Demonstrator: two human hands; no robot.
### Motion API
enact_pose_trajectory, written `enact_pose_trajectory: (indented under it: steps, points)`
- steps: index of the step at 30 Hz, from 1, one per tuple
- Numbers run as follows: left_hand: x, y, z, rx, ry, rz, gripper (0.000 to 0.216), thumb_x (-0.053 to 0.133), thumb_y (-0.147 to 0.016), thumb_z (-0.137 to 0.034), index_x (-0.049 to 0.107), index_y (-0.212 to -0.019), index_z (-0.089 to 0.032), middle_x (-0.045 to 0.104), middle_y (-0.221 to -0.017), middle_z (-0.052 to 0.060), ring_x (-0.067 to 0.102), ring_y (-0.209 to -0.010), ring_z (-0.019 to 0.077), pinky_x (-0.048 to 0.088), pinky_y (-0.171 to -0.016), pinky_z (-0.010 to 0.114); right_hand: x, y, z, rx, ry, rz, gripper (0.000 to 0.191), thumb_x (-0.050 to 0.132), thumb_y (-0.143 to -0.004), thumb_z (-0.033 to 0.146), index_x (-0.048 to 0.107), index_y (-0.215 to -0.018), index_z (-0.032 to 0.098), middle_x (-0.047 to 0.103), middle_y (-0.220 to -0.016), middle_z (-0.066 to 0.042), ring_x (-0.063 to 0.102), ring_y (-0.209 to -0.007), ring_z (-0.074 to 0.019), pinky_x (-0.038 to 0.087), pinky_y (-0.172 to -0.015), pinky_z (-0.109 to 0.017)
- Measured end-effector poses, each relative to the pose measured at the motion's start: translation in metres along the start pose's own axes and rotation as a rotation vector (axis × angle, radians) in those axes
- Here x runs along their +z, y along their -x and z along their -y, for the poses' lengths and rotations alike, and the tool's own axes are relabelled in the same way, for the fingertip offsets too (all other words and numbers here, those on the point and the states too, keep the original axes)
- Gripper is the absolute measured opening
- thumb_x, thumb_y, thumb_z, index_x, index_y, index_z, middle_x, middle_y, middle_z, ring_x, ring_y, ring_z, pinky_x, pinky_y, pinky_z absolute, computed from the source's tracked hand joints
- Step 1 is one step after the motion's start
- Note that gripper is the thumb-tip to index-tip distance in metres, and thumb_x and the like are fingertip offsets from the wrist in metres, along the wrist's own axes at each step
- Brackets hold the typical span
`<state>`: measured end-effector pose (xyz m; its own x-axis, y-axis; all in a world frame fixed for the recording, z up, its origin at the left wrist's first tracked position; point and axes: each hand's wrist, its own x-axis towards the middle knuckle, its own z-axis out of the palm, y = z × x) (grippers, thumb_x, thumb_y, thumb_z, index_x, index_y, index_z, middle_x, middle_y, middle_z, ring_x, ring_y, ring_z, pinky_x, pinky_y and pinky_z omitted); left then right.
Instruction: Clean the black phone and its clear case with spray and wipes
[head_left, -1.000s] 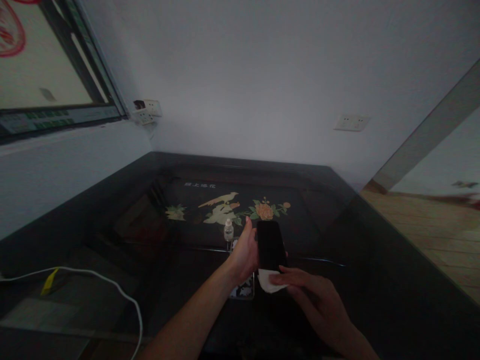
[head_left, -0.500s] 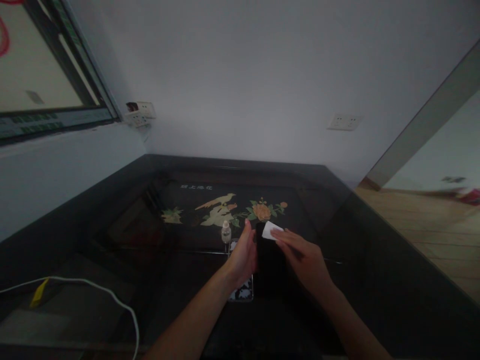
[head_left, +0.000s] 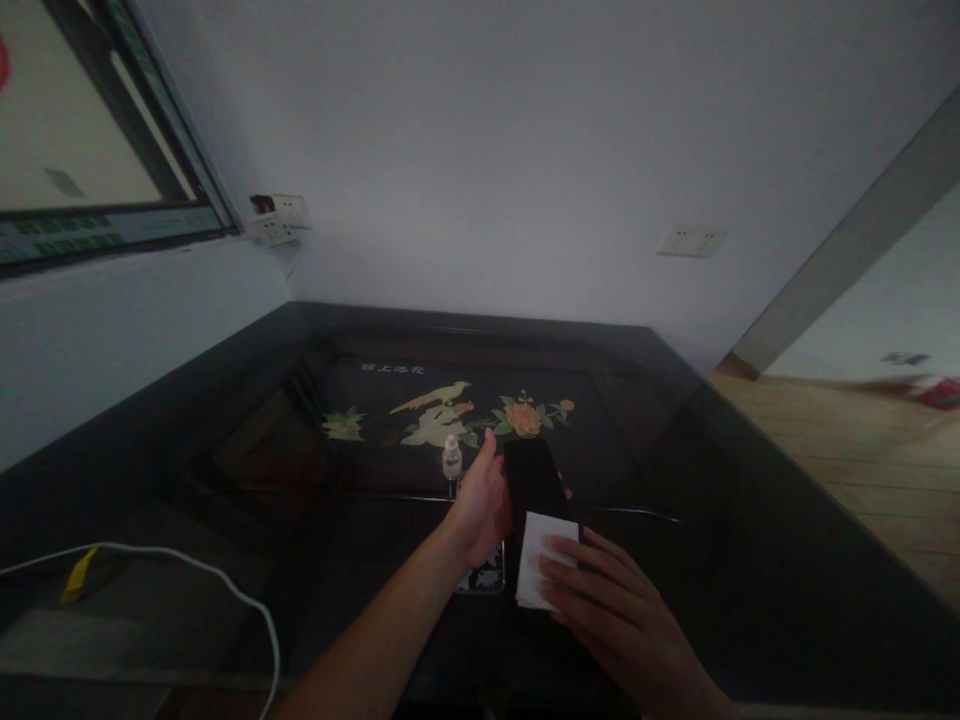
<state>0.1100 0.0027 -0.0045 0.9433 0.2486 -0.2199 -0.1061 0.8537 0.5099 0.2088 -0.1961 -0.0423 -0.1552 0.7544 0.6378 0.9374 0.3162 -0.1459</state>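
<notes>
- Step in hand, my read: wiping smartphone [head_left: 534, 475] screen, pass at near end.
- Phone: in L hand [head_left: 481, 510], dark face up, far end pointing to wall; looks held above the bench [head_left: 720, 550], gap can't be judged.
- L hand: clamped on phone, thumb along L edge, fingertips just showing past R edge, so prob. wrapped underneath.
- R hand [head_left: 609, 598]: holding folded white wipe [head_left: 532, 560], fingers laid over it; thumb hidden. Wipe covers phone's near end; that edge not visible.
- Hands apart from e/o, phone & wipe btwn.
- Next move calls for, I'd say: firm L grip, wipe kept flat, light even pressure so phone doesn't tip.
- Nearby: patterned phone case [head_left: 487, 578] on bench, partly behind L wrist; can't tell if anything's in it. Small clear bottle [head_left: 451, 460] w/ white cap upright just beyond, L of L hand.
- Vs. 0.5 s ago: wipe then nr phone's far end, now at near end; R hand drawn back toward wearer, more of wipe's face showing.
- Unchanged: L hand's hold; bottle & case, same spots on bench.
</notes>
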Motion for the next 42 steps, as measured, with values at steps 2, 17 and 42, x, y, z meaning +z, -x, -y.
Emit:
enact_pose_trajectory:
  steps: [2,17,42]
  points:
    - [0.000,0.000,0.001,-0.003,-0.009,-0.004,0.071,0.035,-0.097,-0.071,0.058,-0.133,-0.015,0.073,-0.114,0.018,0.072,-0.100,0.0319,0.053,-0.090,0.043,0.004,0.001,0.005,0.017,0.016,-0.046,0.035,0.068,-0.094,0.012,0.067,-0.128,0.022,0.074,-0.126,-0.005,0.061,-0.131,-0.0221,0.052,-0.111,-0.042]
    - [-0.002,0.001,0.001,-0.055,-0.078,0.032,0.072,0.034,-0.097,-0.071,0.061,-0.123,-0.010,0.072,-0.113,0.022,0.072,-0.101,0.0348,0.053,-0.089,0.044,-0.004,-0.012,-0.001,-0.121,0.153,0.116,0.030,0.049,-0.106,0.015,0.065,-0.131,0.020,0.072,-0.130,-0.001,0.054,-0.138,-0.0162,0.022,-0.129,-0.040]
    - [-0.004,0.000,0.000,-0.074,-0.079,-0.004,0.075,0.035,-0.096,-0.072,0.060,-0.126,-0.009,0.073,-0.106,0.021,0.073,-0.096,0.0346,0.054,-0.087,0.045,0.011,-0.025,0.006,-0.098,0.028,-0.028,0.026,0.056,-0.102,0.014,0.069,-0.123,0.022,0.078,-0.115,-0.002,0.068,-0.120,-0.0157,0.049,-0.112,-0.037]
